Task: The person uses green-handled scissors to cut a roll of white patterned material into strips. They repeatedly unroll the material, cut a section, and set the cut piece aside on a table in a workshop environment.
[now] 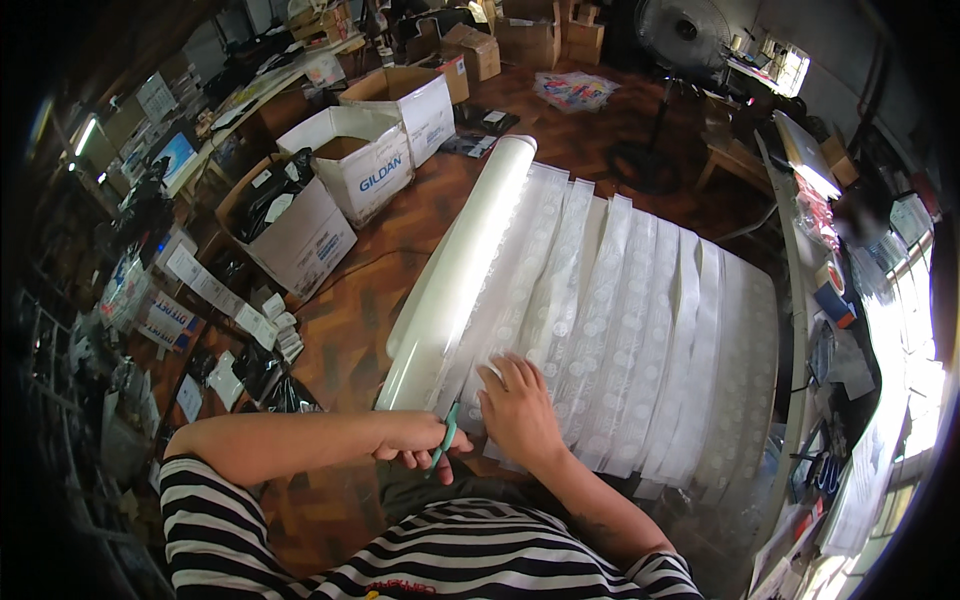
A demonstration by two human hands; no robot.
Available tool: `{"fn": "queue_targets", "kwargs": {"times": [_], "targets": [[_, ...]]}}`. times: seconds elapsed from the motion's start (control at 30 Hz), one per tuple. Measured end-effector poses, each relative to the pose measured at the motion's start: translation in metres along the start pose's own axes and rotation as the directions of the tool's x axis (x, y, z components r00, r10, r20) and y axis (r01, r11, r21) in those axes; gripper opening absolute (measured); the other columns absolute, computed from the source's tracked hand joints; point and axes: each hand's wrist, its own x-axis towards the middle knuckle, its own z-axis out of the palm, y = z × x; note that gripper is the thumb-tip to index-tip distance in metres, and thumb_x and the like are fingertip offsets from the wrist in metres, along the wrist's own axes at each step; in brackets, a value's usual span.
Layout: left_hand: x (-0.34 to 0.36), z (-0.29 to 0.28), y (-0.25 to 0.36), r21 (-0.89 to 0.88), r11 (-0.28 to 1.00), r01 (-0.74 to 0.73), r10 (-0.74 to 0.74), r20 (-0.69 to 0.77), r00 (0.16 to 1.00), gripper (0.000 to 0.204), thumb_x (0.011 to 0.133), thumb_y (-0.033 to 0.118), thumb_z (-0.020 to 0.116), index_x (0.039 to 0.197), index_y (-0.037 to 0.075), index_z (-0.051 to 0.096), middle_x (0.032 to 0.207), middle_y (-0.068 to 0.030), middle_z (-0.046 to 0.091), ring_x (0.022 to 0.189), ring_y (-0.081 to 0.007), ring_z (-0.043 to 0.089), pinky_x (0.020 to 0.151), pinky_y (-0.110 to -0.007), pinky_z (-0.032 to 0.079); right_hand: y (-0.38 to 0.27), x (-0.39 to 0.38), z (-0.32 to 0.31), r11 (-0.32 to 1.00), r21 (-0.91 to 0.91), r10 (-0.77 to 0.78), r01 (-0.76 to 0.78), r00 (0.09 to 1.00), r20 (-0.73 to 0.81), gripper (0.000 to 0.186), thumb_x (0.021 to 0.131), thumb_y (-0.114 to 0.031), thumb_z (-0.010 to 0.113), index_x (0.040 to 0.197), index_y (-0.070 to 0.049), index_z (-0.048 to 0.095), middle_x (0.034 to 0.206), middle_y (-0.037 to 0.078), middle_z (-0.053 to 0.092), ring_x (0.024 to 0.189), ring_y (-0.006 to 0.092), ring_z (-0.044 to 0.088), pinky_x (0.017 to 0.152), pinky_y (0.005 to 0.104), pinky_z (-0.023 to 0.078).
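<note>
At the near edge of a table, my left hand (415, 440) is closed around the teal handles of a pair of scissors (449, 447), whose blades point away from me and are mostly hidden. Beside it, my right hand (520, 408) rests with outstretched fingers on the pale translucent film, holding nothing. A thick, glossy roll of film (465, 265) lies lengthwise on the table's left part, just beyond the scissors. Several long film strips (635, 330) with rows of round printed marks are laid side by side to its right, overlapping in places.
Open cardboard boxes (365, 165) stand on the wooden parquet floor (335, 350) to the left, near bags and paper bundles. A standing fan (685, 40) is at the far right. A cluttered workbench (800, 260) runs along the right side.
</note>
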Motion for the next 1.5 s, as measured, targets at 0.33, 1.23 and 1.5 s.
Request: {"fn": "queue_targets", "kwargs": {"times": [0.33, 1.23, 1.5], "targets": [[0.006, -0.002, -0.005, 0.428, 0.902, 0.055, 0.029, -0.187, 0.982, 0.044, 0.089, 0.043, 0.053, 0.081, 0.003, 0.067, 0.051, 0.0033, 0.038, 0.039, -0.0066, 0.027, 0.035, -0.025, 0.019, 0.004, -0.022, 0.039, 0.993, -0.1, 0.076, -0.063, 0.988, 0.133, 0.053, 0.082, -0.031, 0.058, 0.121, 0.004, 0.05, 0.127, 0.019, 0.048, 0.122, 0.0314, 0.044, 0.106, 0.0472, 0.027], [0.031, -0.018, 0.003, 0.261, 0.964, -0.048, 0.066, -0.06, 0.996, 0.03, 0.089, 0.027, 0.055, 0.089, -0.002, 0.059, 0.086, -0.0138, 0.066, 0.048, -0.0044, 0.034, 0.038, -0.019, 0.025, 0.012, -0.018, 0.033, 0.997, -0.056, 0.06, -0.049, 0.975, 0.215, 0.064, 0.078, -0.038, 0.063, 0.122, 0.006, 0.047, 0.134, 0.022, 0.041, 0.13, 0.033, 0.035, 0.108, 0.0525, 0.022], [0.037, -0.009, 0.0, 0.097, 0.99, -0.102, 0.111, -0.088, 0.99, 0.026, 0.089, 0.023, 0.056, 0.086, -0.002, 0.059, 0.09, -0.0146, 0.065, 0.048, -0.0039, 0.034, 0.037, -0.019, 0.024, 0.018, -0.011, 0.022, 1.0, -0.008, 0.023, -0.021, 0.988, 0.155, 0.053, 0.075, -0.025, 0.064, 0.117, 0.004, 0.051, 0.125, 0.018, 0.048, 0.123, 0.0297, 0.042, 0.107, 0.0523, 0.023]]}}
